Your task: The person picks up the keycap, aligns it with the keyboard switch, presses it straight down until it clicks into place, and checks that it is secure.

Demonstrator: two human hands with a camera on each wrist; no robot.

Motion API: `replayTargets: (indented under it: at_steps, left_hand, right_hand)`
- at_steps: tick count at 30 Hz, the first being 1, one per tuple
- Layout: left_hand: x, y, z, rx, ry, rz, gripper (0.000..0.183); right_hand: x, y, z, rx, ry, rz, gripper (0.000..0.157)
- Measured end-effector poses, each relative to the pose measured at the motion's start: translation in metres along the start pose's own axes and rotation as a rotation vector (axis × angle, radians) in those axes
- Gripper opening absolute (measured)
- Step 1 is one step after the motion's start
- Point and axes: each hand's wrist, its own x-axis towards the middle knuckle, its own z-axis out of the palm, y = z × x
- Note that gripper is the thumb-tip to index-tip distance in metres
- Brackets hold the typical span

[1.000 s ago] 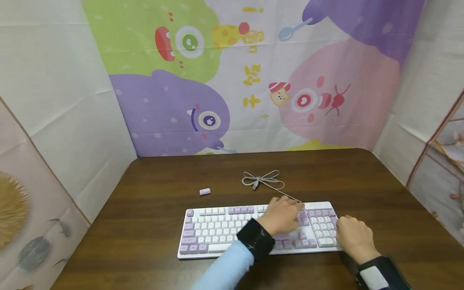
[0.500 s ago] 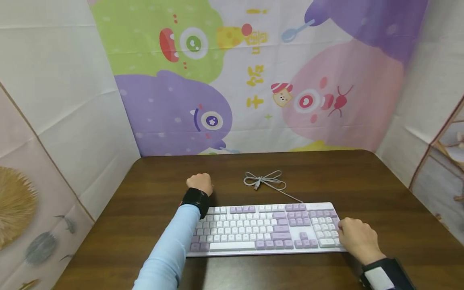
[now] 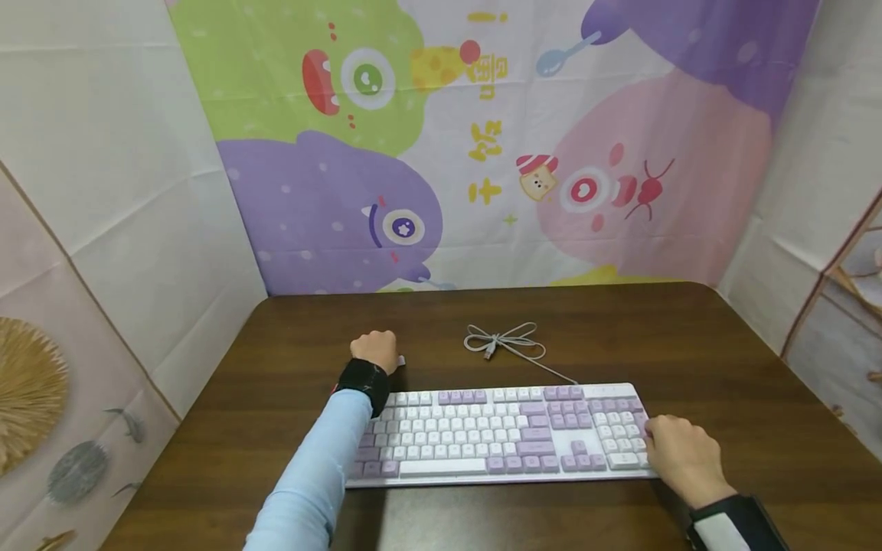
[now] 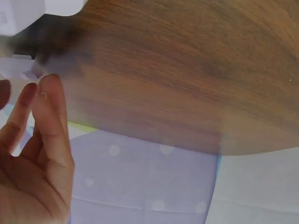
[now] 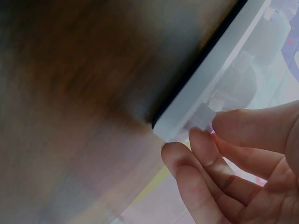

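Observation:
A white and lilac keyboard [image 3: 475,473] lies across the table. Behind its far left corner my left hand [image 3: 375,350] reaches down over a small, pale loose keycap [image 3: 402,360], whose right end peeks out. The left wrist view shows the left fingers [image 4: 52,140] bent and close to that lilac keycap [image 4: 18,67]; whether they pinch it is unclear. At the number pad's side my right hand [image 3: 685,458] grips the keyboard's right edge. Its thumb [image 5: 245,127] rests against a key near the corner in the right wrist view, with the fingertips around the casing [image 5: 170,131].
A grey USB cable [image 3: 506,339], tied in a bow, lies behind the keyboard and runs to its back edge. The brown wooden table [image 3: 289,337] ends at a cartoon cloth [image 3: 482,252] at the back. White cloth panels stand on both sides.
My left hand has left the keys near the number pad and gone left and back to the loose keycap. It then shifted slightly left. The right hand stays at the keyboard's edge.

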Motion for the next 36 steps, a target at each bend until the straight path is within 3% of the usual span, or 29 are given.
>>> replayTargets:
  at_steps: [4, 15, 21, 27, 36]
  left_hand:
    - [0.0, 0.003, -0.003, 0.02, 0.0, 0.043, 0.021]
    - [-0.003, 0.005, -0.001, 0.029, -0.017, 0.076, 0.022]
    - [-0.007, 0.006, 0.0, 0.041, -0.016, 0.092, 0.017]
    - [-0.013, 0.015, -0.004, 0.061, -0.015, 0.154, 0.014]
    - [-0.017, 0.039, -0.013, 0.112, -0.027, 0.288, 0.01]
  right_hand:
    - [-0.001, 0.002, 0.0, 0.0, 0.006, 0.002, 0.008]
    - [-0.004, 0.003, -0.001, -0.017, 0.017, 0.0, 0.008]
    - [-0.003, 0.001, -0.008, 0.003, -0.022, -0.045, 0.014]
    - [-0.004, -0.002, -0.015, 0.043, -0.042, -0.051, 0.026]
    - [-0.009, -0.033, -0.019, 0.103, 0.139, -0.147, 0.036]
